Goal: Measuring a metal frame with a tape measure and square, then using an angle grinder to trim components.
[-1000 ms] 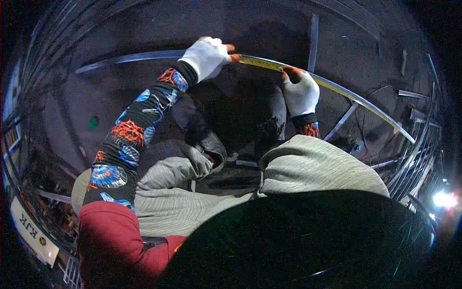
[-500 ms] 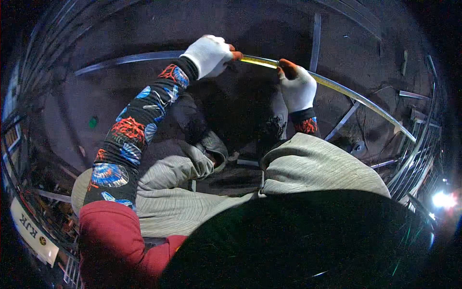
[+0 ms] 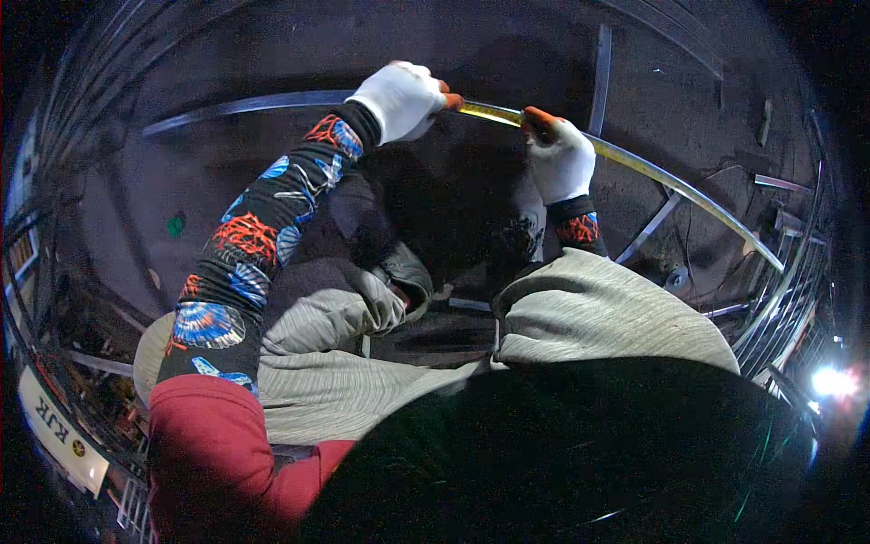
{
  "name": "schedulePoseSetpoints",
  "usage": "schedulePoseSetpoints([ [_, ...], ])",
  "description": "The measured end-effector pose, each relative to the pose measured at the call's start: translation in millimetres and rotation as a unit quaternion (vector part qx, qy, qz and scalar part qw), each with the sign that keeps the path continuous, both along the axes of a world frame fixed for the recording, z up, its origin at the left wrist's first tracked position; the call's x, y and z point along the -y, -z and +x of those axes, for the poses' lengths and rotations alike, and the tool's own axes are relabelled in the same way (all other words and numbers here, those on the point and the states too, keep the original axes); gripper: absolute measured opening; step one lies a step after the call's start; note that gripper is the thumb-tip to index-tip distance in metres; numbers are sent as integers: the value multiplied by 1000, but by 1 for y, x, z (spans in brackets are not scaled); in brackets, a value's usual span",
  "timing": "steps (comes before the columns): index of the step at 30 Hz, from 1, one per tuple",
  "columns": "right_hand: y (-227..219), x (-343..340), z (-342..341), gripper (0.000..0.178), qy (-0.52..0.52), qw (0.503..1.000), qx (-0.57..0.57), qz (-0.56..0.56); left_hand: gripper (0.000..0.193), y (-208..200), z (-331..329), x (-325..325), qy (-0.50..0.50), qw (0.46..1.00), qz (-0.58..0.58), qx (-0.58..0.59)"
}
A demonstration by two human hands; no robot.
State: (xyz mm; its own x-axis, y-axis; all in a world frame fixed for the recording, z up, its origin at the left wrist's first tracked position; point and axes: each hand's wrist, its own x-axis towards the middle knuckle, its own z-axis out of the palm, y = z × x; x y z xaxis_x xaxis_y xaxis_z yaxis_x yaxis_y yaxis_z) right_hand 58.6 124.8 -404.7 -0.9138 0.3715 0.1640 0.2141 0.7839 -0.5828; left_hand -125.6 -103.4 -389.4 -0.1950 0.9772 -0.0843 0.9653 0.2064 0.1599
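A long silvery metal bar (image 3: pixel 245 104) runs across in front of me, looking bowed in this view. Along its right part lies a yellow measuring tape (image 3: pixel 491 112), reaching toward the far right end. My left hand (image 3: pixel 403 102), in a white glove with orange fingertips, is closed over the bar and the tape's left part. A short way to the right, my right hand (image 3: pixel 557 156), gloved alike, has its finger and thumb curled onto the tape at the bar. Its palm side is dark, so anything else in it is hidden.
Another metal strip (image 3: pixel 601 82) lies beyond the bar, and a further one (image 3: pixel 651 227) slants on the near side. Thin metal rods (image 3: pixel 770 313) are bundled at right, near a bright lamp (image 3: pixel 834 382). A small green object (image 3: pixel 176 226) lies on the left floor.
My left hand has shifted very slightly to the right and away from me. The right hand, the tape and the bar stay almost where they were.
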Motion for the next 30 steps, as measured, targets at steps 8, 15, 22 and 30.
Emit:
schedulePoseSetpoints([
  [8,0,1,-2,21,-9,1000,9,12,42,1,0,0,-2,999,-29,17],
  [15,-1,3,-3,19,-7,1000,11,12,44,-1,0,3,3,1000,-14,24],
  [22,2,-2,-14,17,-31,998,31,35,46,-2,-1,0,-10,999,-32,20],
  [30,-4,-2,-31,18,-44,987,143,62,37,-1,6,3,0,1000,-26,-17],
])
